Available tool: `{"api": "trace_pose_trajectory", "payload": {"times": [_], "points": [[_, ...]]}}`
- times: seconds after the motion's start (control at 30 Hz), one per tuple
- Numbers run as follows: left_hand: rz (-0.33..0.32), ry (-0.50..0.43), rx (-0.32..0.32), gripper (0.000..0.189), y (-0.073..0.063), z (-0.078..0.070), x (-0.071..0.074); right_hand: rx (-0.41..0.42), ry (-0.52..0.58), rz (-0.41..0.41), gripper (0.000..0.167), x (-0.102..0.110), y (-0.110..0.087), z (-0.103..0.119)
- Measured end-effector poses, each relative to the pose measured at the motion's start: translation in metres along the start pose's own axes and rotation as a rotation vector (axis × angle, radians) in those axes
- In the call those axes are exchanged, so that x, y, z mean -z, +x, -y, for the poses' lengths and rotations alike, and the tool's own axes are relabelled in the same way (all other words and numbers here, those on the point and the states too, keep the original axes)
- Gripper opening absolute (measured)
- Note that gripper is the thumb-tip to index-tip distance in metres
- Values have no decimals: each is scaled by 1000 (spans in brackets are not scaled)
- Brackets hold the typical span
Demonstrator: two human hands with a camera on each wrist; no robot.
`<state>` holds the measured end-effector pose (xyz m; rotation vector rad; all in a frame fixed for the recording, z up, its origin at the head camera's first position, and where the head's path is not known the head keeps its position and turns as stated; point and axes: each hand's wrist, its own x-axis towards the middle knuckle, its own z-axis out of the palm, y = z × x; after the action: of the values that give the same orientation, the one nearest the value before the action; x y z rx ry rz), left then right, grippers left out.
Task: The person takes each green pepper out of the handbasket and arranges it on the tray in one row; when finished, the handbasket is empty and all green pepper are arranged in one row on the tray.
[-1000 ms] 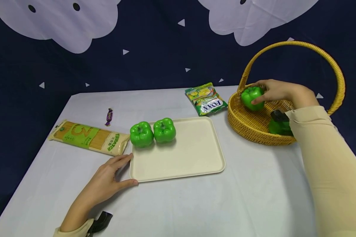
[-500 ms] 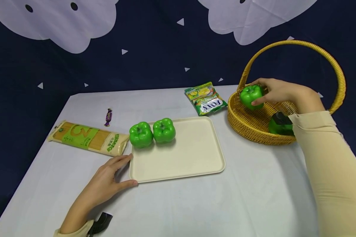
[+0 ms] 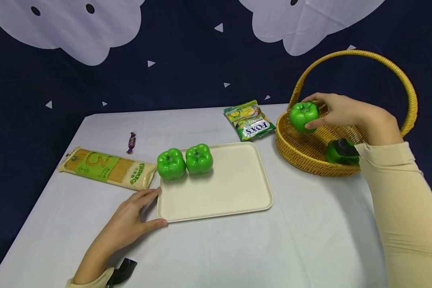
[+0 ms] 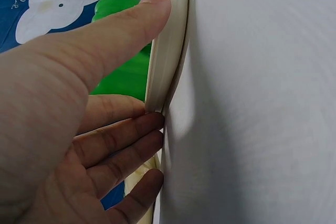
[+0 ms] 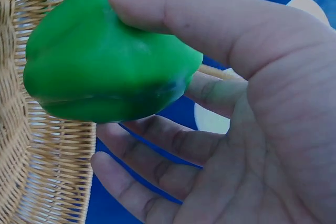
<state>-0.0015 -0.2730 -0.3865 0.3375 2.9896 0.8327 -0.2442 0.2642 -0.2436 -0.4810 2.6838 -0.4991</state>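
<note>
My right hand grips a green bell pepper between thumb and fingers, inside the wicker basket's handle arch. In the right wrist view, the thumb lies on the pepper, with the fingers across from it. A second green pepper sits lower in the basket, partly covered by something black near the right wrist. My left hand touches the corner of a cream tray, thumb at the near rim and fingertips at the left side. Two green peppers stand side by side at the tray's far left.
A pack of noodles lies left of the tray, with a small purple-wrapped candy behind it. A green and yellow FOX'S bag lies between tray and basket. The basket's tall handle arches over the right arm.
My right hand has lifted the pepper slightly, drifting a little left in the basket. More of the pepper lying lower in it now shows. The left hand and the tray stay put.
</note>
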Motion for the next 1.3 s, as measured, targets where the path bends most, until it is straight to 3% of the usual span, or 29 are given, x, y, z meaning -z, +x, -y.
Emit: {"api": "trace_pose_trajectory", "payload": {"times": [0.63, 1.3], "points": [[6, 10, 13, 94, 0, 0, -1, 64, 42, -55, 88, -5, -15, 29], [9, 13, 19, 94, 0, -1, 0, 127, 39, -39, 87, -16, -8, 67]]}}
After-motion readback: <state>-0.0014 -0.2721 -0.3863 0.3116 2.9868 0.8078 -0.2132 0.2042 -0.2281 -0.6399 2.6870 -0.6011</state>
